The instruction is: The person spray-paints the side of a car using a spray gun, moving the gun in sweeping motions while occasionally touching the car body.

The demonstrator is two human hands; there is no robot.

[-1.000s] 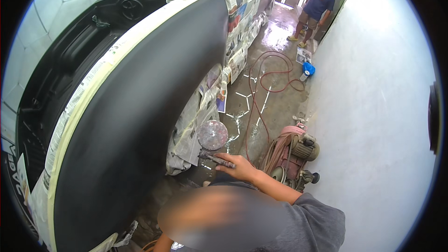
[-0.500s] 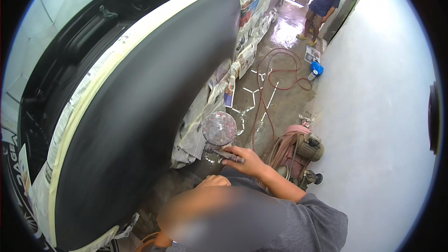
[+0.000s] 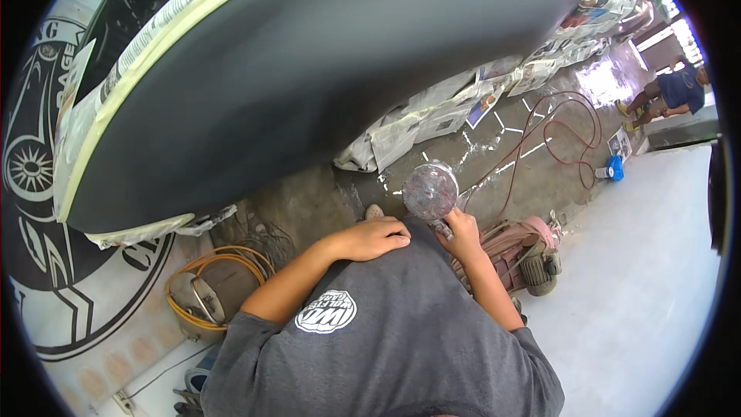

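In my right hand [image 3: 461,233] is the handle of a paint spray gun, whose round, paint-spattered cup [image 3: 430,190] faces up toward me. The fingers are wrapped round the handle, partly hidden behind the cup. My left hand [image 3: 374,238] lies on the front of my grey shirt, fingers laid flat and nothing in them. Beyond both hands curves a large matte dark-grey car body panel [image 3: 278,85]. Pale yellow masking tape [image 3: 127,93] runs along its upper edge, with newspaper behind. Masking newspaper [image 3: 432,120] also hangs below the panel's right part. The gun is apart from the panel.
A red hose [image 3: 513,177] loops over the wet floor to my right. An air compressor [image 3: 532,262] stands by the white wall [image 3: 633,262]. A coiled orange hose [image 3: 177,293] lies over a metal tank at left. Another person [image 3: 671,96] is at far right, near a blue item [image 3: 614,168].
My view has swung right, so the panel now spans the top. The spray gun stays in my right hand, and my left hand now shows fully against my shirt.
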